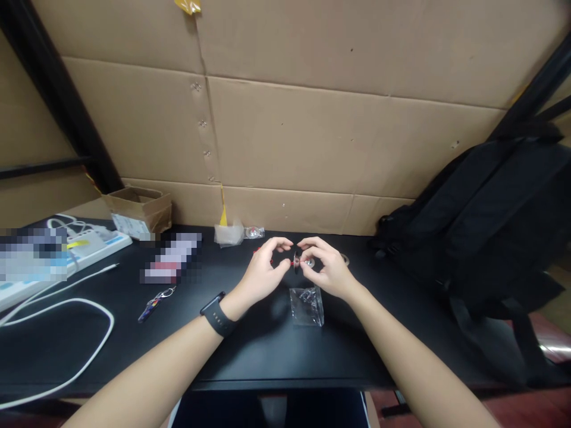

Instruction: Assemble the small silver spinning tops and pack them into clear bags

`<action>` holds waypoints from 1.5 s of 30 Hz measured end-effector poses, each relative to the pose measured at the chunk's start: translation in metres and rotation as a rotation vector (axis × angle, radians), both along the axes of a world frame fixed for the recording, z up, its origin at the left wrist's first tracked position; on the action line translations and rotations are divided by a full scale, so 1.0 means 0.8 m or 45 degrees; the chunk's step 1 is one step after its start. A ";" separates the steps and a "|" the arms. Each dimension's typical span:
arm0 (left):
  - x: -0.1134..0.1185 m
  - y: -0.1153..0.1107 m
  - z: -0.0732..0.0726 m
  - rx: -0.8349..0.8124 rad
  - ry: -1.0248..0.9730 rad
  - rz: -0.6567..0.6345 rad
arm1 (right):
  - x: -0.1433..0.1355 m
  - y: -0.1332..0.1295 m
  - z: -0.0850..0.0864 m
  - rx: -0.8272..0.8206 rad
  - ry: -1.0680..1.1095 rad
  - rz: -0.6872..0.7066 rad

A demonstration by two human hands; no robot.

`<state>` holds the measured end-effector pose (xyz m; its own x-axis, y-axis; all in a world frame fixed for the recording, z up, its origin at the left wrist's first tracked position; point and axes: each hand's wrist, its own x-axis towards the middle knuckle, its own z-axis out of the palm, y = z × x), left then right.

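Observation:
Above the black table my left hand (265,268) and my right hand (326,267) face each other with curled fingers. Between them is a small shiny metal disc (296,263), turned nearly edge-on, with a red cord (292,263) at its middle. The left thumb tip presses by the cord; the fingers behind it are partly hidden. My right thumb and fingertips close on the disc's right side. More red cord shows beyond the left hand. A clear plastic bag (307,307) lies just below the hands. Something round and shiny shows behind the right fingers.
A cardboard box (141,211), a white power strip (100,249) with a white cable (109,321), and a keychain (154,306) occupy the left. At the back lie a translucent pouch (229,234) and small packet (254,232). A black backpack (482,238) stands right.

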<state>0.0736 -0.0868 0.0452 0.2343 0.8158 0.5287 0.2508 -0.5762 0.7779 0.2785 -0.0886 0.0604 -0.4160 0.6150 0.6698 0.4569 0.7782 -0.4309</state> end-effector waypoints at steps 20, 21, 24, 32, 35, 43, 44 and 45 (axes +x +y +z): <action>-0.016 0.006 0.011 0.156 0.320 -0.058 | 0.003 -0.001 0.003 -0.076 -0.009 0.020; -0.017 0.007 0.012 0.156 0.321 -0.046 | 0.005 0.000 0.004 -0.073 -0.005 0.005; -0.020 0.008 0.011 0.140 0.325 -0.046 | 0.011 0.003 0.006 -0.069 0.002 -0.026; -0.017 0.010 -0.005 0.127 0.505 -0.081 | 0.017 0.012 0.000 -0.121 -0.036 -0.051; -0.016 0.013 -0.012 0.086 0.590 -0.032 | 0.035 0.021 0.003 -0.078 -0.146 -0.132; -0.020 0.024 -0.026 0.117 0.870 0.013 | 0.089 0.042 0.000 -0.256 -0.531 -0.253; -0.021 0.024 -0.028 0.130 0.886 0.005 | 0.090 0.043 -0.002 -0.281 -0.555 -0.258; -0.021 0.023 -0.028 0.149 0.900 -0.003 | 0.090 0.045 -0.005 -0.298 -0.574 -0.264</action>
<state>0.0570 -0.0681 0.0226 0.5549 0.7621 0.3338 0.6705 -0.6471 0.3628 0.3507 -0.0528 0.0568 -0.4847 0.8256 0.2888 0.7696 0.5594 -0.3078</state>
